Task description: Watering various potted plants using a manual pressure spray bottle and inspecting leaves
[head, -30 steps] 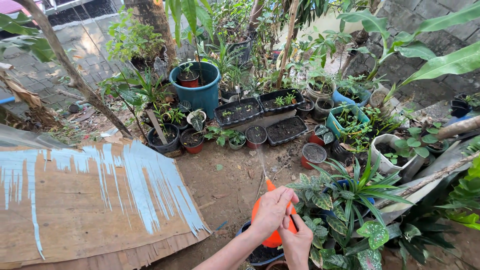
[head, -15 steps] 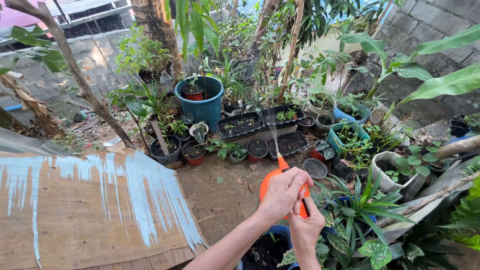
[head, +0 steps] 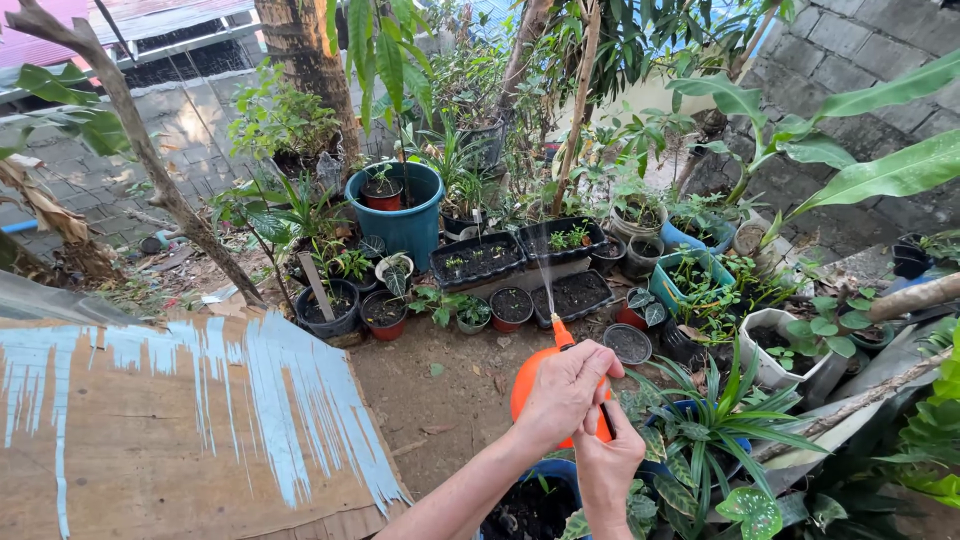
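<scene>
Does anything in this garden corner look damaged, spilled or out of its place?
Yes, one thing: the plywood board at the left is worn, its light blue paint peeled into streaks and its lower edge ragged. Otherwise nothing stands out. The pots stand upright, and both hands, left and right, hold the orange sprayer, spraying towards the black trays.

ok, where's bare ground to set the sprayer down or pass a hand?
Free: the dirt patch bordered by the peeling board, the row of small pots and the orange sprayer held in both hands, left and right. Crowded: black seedling trays behind, leafy plants to the right.
</scene>
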